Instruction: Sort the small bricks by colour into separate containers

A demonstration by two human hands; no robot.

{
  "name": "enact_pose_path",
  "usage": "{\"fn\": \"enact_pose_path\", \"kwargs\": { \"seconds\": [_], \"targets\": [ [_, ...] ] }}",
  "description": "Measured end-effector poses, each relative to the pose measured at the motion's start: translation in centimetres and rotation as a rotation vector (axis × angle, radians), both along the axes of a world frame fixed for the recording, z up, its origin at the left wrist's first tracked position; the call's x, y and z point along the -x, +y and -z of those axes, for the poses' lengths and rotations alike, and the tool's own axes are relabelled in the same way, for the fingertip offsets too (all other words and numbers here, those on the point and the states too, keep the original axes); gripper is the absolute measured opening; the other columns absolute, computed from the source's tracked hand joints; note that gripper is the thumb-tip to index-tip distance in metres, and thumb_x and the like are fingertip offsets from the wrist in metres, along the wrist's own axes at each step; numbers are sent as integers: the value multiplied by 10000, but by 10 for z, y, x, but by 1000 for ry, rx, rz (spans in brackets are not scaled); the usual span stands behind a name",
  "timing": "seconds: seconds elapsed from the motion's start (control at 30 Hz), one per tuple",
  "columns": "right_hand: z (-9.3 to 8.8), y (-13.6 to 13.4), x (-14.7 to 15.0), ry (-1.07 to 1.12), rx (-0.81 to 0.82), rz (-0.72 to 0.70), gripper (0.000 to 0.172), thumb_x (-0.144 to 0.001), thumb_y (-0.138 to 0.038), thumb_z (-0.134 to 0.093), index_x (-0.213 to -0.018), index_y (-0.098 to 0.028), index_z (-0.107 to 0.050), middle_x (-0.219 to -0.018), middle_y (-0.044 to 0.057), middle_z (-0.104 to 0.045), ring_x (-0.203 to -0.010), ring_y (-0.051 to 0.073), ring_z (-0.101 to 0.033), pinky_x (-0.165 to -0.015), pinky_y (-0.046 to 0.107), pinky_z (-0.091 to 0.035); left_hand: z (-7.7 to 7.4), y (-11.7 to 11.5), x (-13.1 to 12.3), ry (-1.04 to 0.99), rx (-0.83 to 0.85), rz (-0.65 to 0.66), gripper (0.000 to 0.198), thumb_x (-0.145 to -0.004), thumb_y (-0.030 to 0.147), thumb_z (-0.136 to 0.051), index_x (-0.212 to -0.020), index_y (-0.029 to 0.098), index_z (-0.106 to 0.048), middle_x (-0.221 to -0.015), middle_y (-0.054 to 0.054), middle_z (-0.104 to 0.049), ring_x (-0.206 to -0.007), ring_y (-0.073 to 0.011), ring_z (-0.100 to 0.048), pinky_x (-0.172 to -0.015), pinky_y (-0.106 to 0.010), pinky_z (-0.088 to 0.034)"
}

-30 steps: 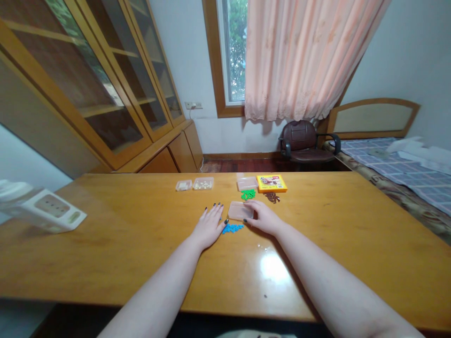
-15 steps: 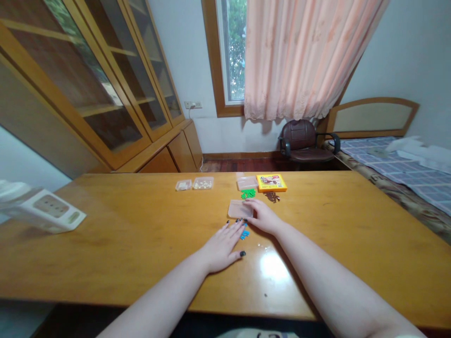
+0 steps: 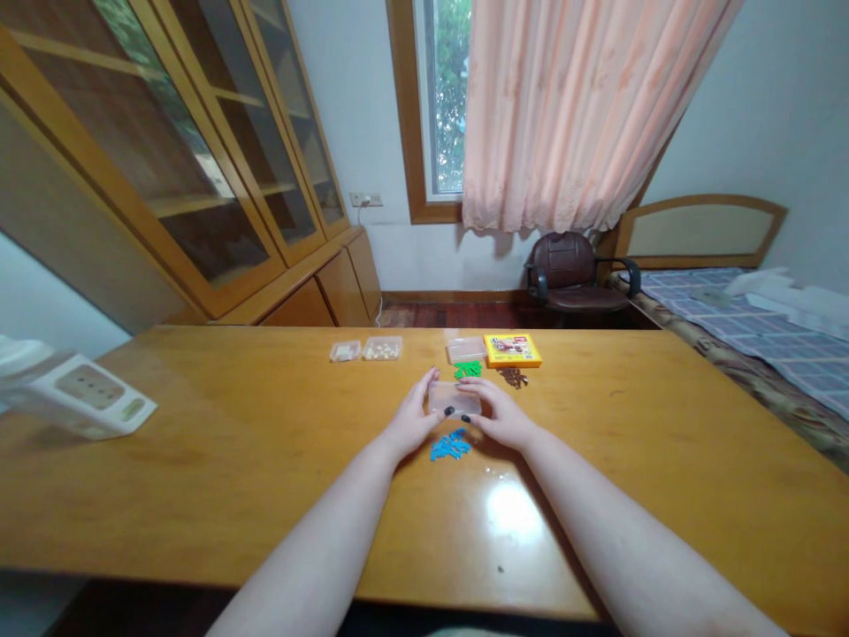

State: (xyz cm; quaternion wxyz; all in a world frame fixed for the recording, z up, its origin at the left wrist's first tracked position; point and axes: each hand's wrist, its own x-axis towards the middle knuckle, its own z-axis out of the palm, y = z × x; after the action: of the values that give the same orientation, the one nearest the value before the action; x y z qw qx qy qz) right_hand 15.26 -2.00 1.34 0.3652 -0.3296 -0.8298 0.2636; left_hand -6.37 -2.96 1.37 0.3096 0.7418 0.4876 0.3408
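Between my two hands is a clear plastic box point(image 3: 454, 400), gripped from both sides. My left hand point(image 3: 415, 418) has its fingers along the left side and its thumb at the near edge. On the opposite side, my right hand point(image 3: 497, 414) holds the box with fingertips on top and thumb at the near edge. A loose pile of small blue pieces point(image 3: 451, 445) lies on the table just this side of the box. Past the box is a pile of small green pieces point(image 3: 468, 369), with brown pieces point(image 3: 513, 378) to its right.
A yellow printed box point(image 3: 513, 350) and another clear container point(image 3: 465, 349) stand near the far edge of the wooden table point(image 3: 265, 469). Two small clear boxes point(image 3: 382, 348) with whitish contents are further left. A white-framed container point(image 3: 86, 389) is at the left end.
My left hand has lifted off the blue pieces and moved up to the left side of the clear box. The blue pile is now uncovered. My right hand stays at the box's right side.
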Motion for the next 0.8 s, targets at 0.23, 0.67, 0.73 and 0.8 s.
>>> {"fn": "enact_pose_path", "kwargs": {
  "seconds": [0.23,0.67,0.73,0.8],
  "targets": [
    [4,0,-2,89,-49,63,368,-859,-333,-506,-1207,-223,-550,-1247,101,-549,-1193,235,-470,-1034,433,-357,19,0,-7,-421,258,100,854,-812,441,-589,-1456,176,-95,-1472,-191,-285,-1334,-250,-341,-1081,-406,-336],
    [-3,-4,-2,-102,-133,21,409,-812,-325,-552,-1188,-166,-538,-1167,135,-586,-1069,247,-541,-936,428,-437,6,-4,-8,-712,308,19,949,-545,321,-833,-1349,141,-361,-1256,-192,-510,-1123,-284,-548,-1001,-434,-409],
    [-3,-5,-1,-137,-155,32,412,-815,-320,-540,-1195,-161,-537,-1162,138,-592,-1057,248,-548,-930,428,-441,5,-6,-10,-707,303,48,936,-551,335,-830,-1343,142,-370,-1304,-203,-477,-1184,-295,-500,-1022,-428,-387],
    [-3,-7,0,-140,-179,44,388,-828,-308,-511,-1182,-156,-548,-1137,138,-607,-1032,241,-561,-912,421,-455,4,-7,-12,-721,316,88,946,-548,371,-829,-1346,155,-370,-1371,-206,-421,-1250,-301,-437,-1047,-420,-356]
  ]
}}
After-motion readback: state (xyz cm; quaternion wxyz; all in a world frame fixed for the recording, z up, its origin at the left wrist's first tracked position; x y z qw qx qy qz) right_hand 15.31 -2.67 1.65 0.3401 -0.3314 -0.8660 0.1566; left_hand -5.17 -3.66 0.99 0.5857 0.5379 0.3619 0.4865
